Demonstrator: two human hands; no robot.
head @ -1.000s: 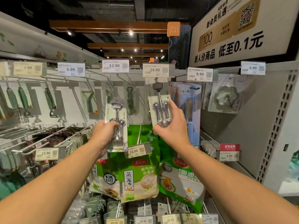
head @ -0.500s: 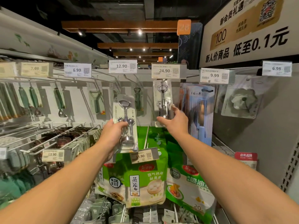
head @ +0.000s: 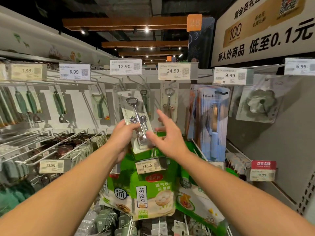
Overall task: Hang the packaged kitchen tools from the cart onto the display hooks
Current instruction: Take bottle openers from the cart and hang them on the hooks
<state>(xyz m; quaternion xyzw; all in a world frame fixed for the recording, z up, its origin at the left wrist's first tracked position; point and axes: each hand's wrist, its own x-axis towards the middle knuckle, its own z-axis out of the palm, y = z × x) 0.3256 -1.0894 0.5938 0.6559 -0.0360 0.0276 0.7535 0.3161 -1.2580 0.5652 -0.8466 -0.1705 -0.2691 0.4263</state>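
Hanging at the far left, green-handled tools (head: 22,103) run off the frame edge, too blurred to count. Next to them a green peeler (head: 100,106) hangs on its card, and below, packs on the long wire hooks (head: 56,143) smear into one dark row behind the 13.90 tag (head: 51,166).

The left hand (head: 122,138) grips a carded corkscrew (head: 136,120) by the lower part of its card, thumb across the front, fingers curled behind — the card tilts left at the top, and its bottom edge is hidden by both hands. It is held in front of the shelf, below the 12.90 tag (head: 125,66).

Just right of it, the right hand (head: 168,138) is spread wide, fingers straight, holding nothing; its thumb lies at the card's lower right edge, though contact is hard to judge. Behind its fingertips a second carded corkscrew (head: 169,103) hangs on a hook under the 24.90 tag (head: 173,71), its lower half covered. So two corkscrews in all, one held and one hung.

Further right hangs a stack of blue-carded packs (head: 211,120) — number unclear — then a single flower-shaped item (head: 257,103) in clear wrap. Green bags (head: 150,193) hang low in the middle.
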